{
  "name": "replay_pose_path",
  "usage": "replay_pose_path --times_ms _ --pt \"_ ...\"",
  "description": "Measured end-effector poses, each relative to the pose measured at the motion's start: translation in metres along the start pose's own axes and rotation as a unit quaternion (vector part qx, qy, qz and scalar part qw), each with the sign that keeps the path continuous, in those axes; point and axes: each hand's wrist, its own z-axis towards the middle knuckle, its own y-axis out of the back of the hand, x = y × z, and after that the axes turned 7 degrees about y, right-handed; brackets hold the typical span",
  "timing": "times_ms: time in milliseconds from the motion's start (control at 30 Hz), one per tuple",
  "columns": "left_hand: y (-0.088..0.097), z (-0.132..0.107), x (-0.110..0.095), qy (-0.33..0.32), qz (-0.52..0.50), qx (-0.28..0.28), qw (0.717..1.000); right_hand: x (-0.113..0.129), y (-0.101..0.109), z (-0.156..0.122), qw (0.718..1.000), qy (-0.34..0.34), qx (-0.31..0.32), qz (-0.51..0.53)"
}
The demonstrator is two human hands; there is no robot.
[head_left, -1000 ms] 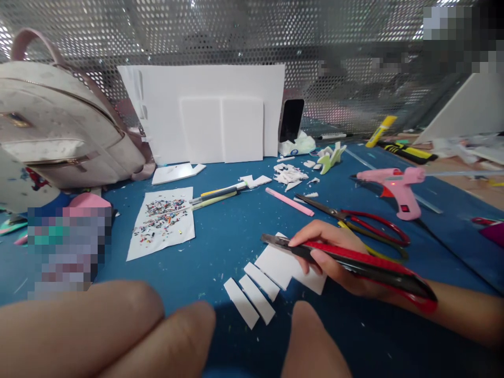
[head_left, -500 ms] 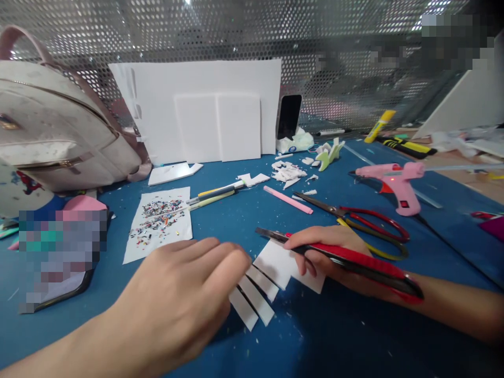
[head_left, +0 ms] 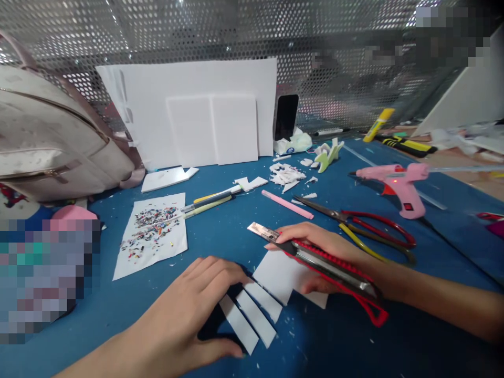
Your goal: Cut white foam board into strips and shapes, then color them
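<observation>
Left hand spread, thumb well off the fingers, arched at the strips just left of the card, contact unclear; right hand wrapped round the cutter over the card. Strips look light, stiffish, easily creased: best pinched by their long edges, not pressed flat.

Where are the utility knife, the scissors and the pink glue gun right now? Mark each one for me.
Utility knife (head_left: 334,266): head view, on the middle of its handle.
Scissors (head_left: 338,215): head view, at the pivot.
Pink glue gun (head_left: 408,185): head view, on the body above its grip.
</observation>
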Motion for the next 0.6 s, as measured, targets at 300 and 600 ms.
replay_pose_path --times_ms 300,600 --pt "-0.038 0.002 -0.004 -0.203 0.271 -0.219 0.915 0.030 -0.011 0.004 0.990 0.068 -0.122 0.010" --pt "-0.055 0.008 0.000 -0.207 0.316 -0.200 0.904 0.029 -0.013 0.000 0.997 0.048 -0.035 -0.040"
